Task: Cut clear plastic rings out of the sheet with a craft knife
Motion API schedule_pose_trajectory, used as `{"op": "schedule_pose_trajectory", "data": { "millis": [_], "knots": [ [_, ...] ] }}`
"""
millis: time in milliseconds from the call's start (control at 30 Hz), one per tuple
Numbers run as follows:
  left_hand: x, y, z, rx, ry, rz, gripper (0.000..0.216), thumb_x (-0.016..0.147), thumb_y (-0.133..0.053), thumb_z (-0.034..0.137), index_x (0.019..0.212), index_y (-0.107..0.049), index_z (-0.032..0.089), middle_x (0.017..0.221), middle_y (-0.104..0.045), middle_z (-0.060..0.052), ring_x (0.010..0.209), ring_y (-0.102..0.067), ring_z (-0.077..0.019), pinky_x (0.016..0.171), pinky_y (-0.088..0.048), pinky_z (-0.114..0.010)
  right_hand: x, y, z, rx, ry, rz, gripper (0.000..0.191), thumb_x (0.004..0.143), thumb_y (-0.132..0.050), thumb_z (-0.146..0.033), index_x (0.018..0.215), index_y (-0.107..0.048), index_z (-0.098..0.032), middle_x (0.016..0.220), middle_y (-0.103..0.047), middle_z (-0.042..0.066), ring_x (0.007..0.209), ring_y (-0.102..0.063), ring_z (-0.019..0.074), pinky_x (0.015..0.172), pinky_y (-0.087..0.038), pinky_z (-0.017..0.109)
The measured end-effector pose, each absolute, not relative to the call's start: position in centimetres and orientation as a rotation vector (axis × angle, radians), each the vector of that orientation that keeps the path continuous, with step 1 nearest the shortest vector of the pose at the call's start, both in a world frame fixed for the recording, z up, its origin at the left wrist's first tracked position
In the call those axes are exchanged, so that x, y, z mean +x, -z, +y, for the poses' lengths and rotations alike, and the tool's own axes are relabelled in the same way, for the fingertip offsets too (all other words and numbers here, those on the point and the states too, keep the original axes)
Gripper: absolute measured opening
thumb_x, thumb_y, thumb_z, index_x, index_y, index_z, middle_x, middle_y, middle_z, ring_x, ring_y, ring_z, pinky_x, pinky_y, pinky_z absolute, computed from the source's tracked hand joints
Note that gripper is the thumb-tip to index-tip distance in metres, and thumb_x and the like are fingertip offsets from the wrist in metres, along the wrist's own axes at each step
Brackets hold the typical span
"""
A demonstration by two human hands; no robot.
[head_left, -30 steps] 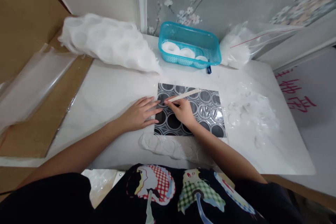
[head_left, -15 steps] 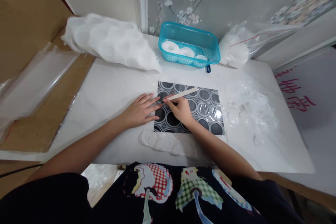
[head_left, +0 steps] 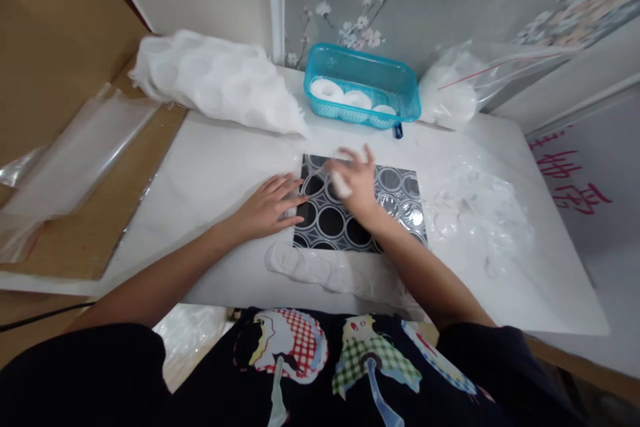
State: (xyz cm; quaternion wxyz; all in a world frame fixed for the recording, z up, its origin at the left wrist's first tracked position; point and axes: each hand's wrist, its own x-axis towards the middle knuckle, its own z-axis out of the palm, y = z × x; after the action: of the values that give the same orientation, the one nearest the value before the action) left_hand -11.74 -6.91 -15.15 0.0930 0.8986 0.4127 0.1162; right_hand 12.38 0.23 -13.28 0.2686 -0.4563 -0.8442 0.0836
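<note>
A dark sheet printed with grey-ringed circles (head_left: pixel 330 221) lies flat on the white table. My left hand (head_left: pixel 269 205) rests at its left edge, fingers stretched out and spread, the tips touching the sheet. Over the sheet's upper middle, my right hand (head_left: pixel 357 183) is lifted and smeared by motion, with some fingers raised. A blurred pale stick (head_left: pixel 341 185) shows at its palm, its far end hidden. Between the two hands, a faint clear curved edge appears over the upper left circles; whether it is loose film, I cannot make out.
Behind stands a blue basket (head_left: pixel 363 118) with white rings, beside a small dark blue object (head_left: pixel 398 131). White dimpled padding (head_left: pixel 215 80) lies back left, a zip bag (head_left: pixel 453 97) back right. Clear scraps (head_left: pixel 480 213) lie right; a clear strip (head_left: pixel 320 270) lies in front.
My right hand has lifted from beside the left fingertips, moving up and slightly right, and its fingers have spread. The pale stick has swung from lying across the sheet. My left hand stays in place.
</note>
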Motion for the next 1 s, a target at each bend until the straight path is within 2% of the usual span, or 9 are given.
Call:
{"op": "schedule_pose_trajectory", "data": {
  "millis": [67,133,267,367,533,700,833,900,1000],
  "knots": [
    [-11.9,15.1,-7.0,2.684,-0.365,1.230,0.044,0.099,-0.054,0.047,0.134,-0.063,0.022,0.153,-0.047,-0.014,0.146,-0.036,-0.0343,0.117,-0.033,-0.056,14.1,12.0,2.2,-1.407,-0.120,-1.835,0.034,0.102,-0.037,-0.020,0.101,-0.071,-0.019,0.106,-0.073,0.010,0.117,-0.061,0.0263,0.113,-0.032,0.059],
    [-12.0,14.9,-7.1,2.725,-0.397,1.220,0.043,0.099,-0.054,0.047,0.132,-0.065,0.021,0.154,-0.046,-0.015,0.145,-0.037,-0.0350,0.116,-0.035,-0.056,15.4,11.4,2.2,-1.417,-0.171,-1.603,0.032,0.102,-0.039,-0.028,0.101,-0.070,-0.019,0.106,-0.072,0.010,0.111,-0.064,0.0254,0.102,-0.046,0.051],
    [-11.3,14.1,-7.3,2.734,-0.551,1.259,0.036,0.098,-0.056,0.043,0.115,-0.073,0.017,0.140,-0.058,-0.018,0.129,-0.054,-0.0338,0.107,-0.046,-0.052,16.1,12.6,-2.6,-1.331,-0.634,-1.756,0.026,0.096,-0.054,-0.037,0.085,-0.073,-0.023,0.096,-0.075,0.007,0.102,-0.069,0.0262,0.098,-0.051,0.045],
    [-9.7,13.7,-7.5,2.722,-0.565,1.185,0.038,0.099,-0.054,0.045,0.121,-0.070,0.017,0.133,-0.064,-0.015,0.124,-0.059,-0.0309,0.105,-0.048,-0.049,15.6,14.3,-5.4,-1.326,-0.840,-1.846,0.027,0.095,-0.056,-0.040,0.082,-0.074,-0.025,0.094,-0.077,0.006,0.110,-0.067,0.0284,0.104,-0.047,0.046],
    [-7.2,14.5,-8.1,2.782,-0.377,0.950,0.058,0.099,-0.049,0.055,0.140,-0.056,0.014,0.149,-0.053,-0.017,0.143,-0.044,-0.0320,0.118,-0.035,-0.049,15.3,15.0,-5.3,-1.317,-0.849,-1.878,0.032,0.095,-0.055,-0.045,0.079,-0.075,-0.026,0.093,-0.079,0.005,0.110,-0.067,0.0287,0.108,-0.043,0.048],
    [-6.7,15.5,-8.3,2.844,-0.279,0.875,0.066,0.101,-0.041,0.056,0.141,-0.052,0.005,0.150,-0.048,-0.022,0.142,-0.045,-0.0319,0.121,-0.032,-0.046,15.5,15.1,-4.7,-1.343,-0.822,-1.887,0.027,0.094,-0.058,-0.041,0.082,-0.076,-0.026,0.092,-0.079,0.005,0.114,-0.066,0.0289,0.109,-0.043,0.048],
    [-6.6,15.7,-8.4,2.838,-0.253,0.898,0.065,0.102,-0.041,0.057,0.139,-0.053,0.006,0.150,-0.049,-0.021,0.141,-0.046,-0.0320,0.120,-0.034,-0.045,15.4,15.6,-5.5,-1.337,-0.768,-1.916,0.024,0.095,-0.058,-0.036,0.087,-0.077,-0.024,0.094,-0.080,0.008,0.120,-0.063,0.0308,0.107,-0.044,0.049],
    [-6.5,15.7,-8.5,2.783,-0.290,0.925,0.064,0.101,-0.043,0.057,0.140,-0.053,0.006,0.150,-0.050,-0.021,0.141,-0.047,-0.0313,0.120,-0.035,-0.045,15.2,15.8,-6.1,-1.356,-0.669,-2.008,0.021,0.095,-0.056,-0.032,0.092,-0.076,-0.025,0.100,-0.079,0.007,0.126,-0.059,0.0319,0.112,-0.039,0.053],
    [-6.4,15.7,-8.6,2.691,-0.350,0.945,0.068,0.098,-0.050,0.058,0.141,-0.051,0.005,0.149,-0.051,-0.021,0.142,-0.046,-0.0306,0.121,-0.035,-0.044,15.1,15.5,-6.0,-1.310,-0.475,-2.242,0.019,0.095,-0.056,-0.023,0.098,-0.074,-0.028,0.106,-0.079,0.004,0.133,-0.052,0.0325,0.121,-0.016,0.062]
  ]
}}
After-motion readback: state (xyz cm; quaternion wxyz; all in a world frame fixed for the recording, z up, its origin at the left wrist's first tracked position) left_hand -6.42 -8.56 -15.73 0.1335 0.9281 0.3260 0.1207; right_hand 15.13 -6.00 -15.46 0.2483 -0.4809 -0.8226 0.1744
